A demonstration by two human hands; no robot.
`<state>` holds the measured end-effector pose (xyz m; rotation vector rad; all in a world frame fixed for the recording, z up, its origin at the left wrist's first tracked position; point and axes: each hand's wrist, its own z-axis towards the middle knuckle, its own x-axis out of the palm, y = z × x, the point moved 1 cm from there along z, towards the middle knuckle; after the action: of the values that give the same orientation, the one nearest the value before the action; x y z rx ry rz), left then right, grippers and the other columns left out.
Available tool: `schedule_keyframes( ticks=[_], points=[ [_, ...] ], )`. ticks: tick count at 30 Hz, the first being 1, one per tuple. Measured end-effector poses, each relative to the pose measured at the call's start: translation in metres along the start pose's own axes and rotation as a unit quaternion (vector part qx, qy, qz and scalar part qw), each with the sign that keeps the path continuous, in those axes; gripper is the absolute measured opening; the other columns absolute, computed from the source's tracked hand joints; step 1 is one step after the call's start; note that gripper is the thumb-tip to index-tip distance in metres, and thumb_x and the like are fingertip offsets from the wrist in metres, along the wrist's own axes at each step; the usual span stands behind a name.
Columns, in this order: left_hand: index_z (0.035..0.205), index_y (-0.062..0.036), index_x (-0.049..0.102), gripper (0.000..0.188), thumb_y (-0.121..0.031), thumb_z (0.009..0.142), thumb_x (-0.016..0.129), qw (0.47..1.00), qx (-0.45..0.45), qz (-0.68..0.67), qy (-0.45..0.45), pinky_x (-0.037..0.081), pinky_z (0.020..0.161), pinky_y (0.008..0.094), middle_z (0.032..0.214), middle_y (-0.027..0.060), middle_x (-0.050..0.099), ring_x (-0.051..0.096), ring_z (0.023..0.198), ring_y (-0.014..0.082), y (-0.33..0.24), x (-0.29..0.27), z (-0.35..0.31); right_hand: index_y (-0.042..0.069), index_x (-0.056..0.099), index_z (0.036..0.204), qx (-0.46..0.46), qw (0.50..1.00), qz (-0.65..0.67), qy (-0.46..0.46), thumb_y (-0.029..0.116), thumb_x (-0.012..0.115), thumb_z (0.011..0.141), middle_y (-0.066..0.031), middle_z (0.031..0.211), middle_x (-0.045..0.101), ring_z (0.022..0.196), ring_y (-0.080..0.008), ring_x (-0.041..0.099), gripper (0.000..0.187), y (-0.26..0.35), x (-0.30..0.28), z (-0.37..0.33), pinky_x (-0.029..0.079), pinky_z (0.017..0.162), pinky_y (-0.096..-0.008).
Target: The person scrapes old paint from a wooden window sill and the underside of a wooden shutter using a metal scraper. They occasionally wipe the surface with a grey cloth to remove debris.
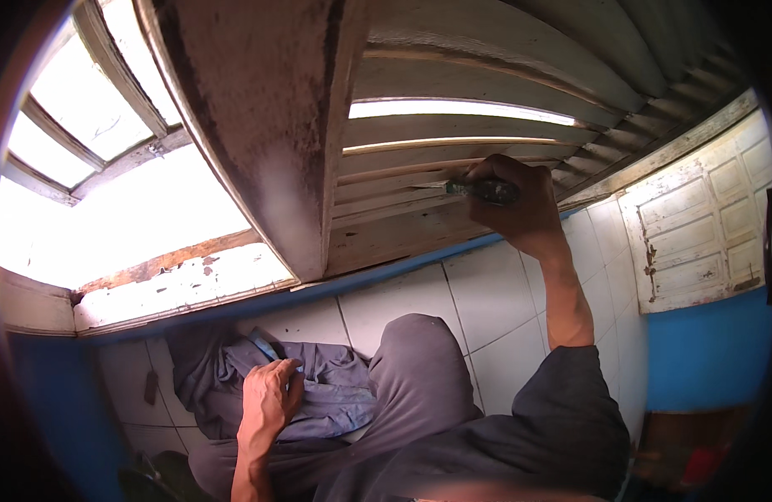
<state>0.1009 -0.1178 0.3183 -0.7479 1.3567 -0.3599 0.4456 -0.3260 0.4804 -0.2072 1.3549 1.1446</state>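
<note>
My right hand (pixel 515 205) is closed around the dark, pale-stained handle of a slim hand tool (pixel 457 189), which could be a scraper or a screwdriver. Its thin tip points left and lies along the lower slats of a worn louvered wooden panel (pixel 394 205). Whether the tip touches the wood I cannot tell. Lower down, my left hand (pixel 273 387) rests over my lap on a crumpled grey-blue cloth (pixel 327 402). Its fingers are curled in, and what they hold, if anything, is hidden. A bluish piece (pixel 262 341) sticks up beside its knuckles.
A thick, peeling wooden post (pixel 260 125) stands left of the slats, beside a bright barred window opening (pixel 110 109). White tiles (pixel 495 289) run below the blue-edged frame. At right is a weathered white panelled shutter (pixel 704 217) above a blue wall (pixel 704 351).
</note>
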Motion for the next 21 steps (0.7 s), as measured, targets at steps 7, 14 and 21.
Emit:
schedule_keyframes(
  ticks=[7,14,21],
  points=[
    [0.103,-0.0003,0.069,0.023,-0.004,0.081,0.074,1.000,-0.005,0.009,0.011,0.050,0.073,0.0433,0.088,0.0145,0.071,0.068,0.080,0.0352,0.003,-0.002,0.000,0.003,0.072,0.097,-0.072,0.994,0.041,-0.076,0.007,0.079,0.073,-0.0063,0.091,0.077,0.082,-0.0115,0.074,0.025,0.012,-0.003,-0.013,0.059,0.075,-0.0274],
    [0.103,-0.0012,0.069,0.023,-0.006,0.082,0.075,0.999,0.032,0.015,-0.008,0.050,0.074,0.0421,0.091,0.0141,0.072,0.069,0.081,0.0343,0.003,0.005,-0.002,0.004,0.073,0.096,-0.043,0.995,0.068,-0.051,0.005,0.078,0.073,-0.0052,0.091,0.077,0.079,-0.0119,0.074,0.024,0.021,-0.008,-0.004,0.059,0.075,-0.0263],
    [0.103,-0.0016,0.071,0.021,-0.006,0.082,0.074,0.999,-0.010,0.017,0.026,0.050,0.073,0.0416,0.089,0.0133,0.073,0.070,0.081,0.0326,0.003,0.000,0.000,0.004,0.074,0.096,-0.115,0.993,-0.008,-0.026,0.007,0.078,0.071,-0.0039,0.089,0.076,0.077,-0.0135,0.074,0.025,0.030,0.013,0.009,0.060,0.073,-0.0272]
  ],
)
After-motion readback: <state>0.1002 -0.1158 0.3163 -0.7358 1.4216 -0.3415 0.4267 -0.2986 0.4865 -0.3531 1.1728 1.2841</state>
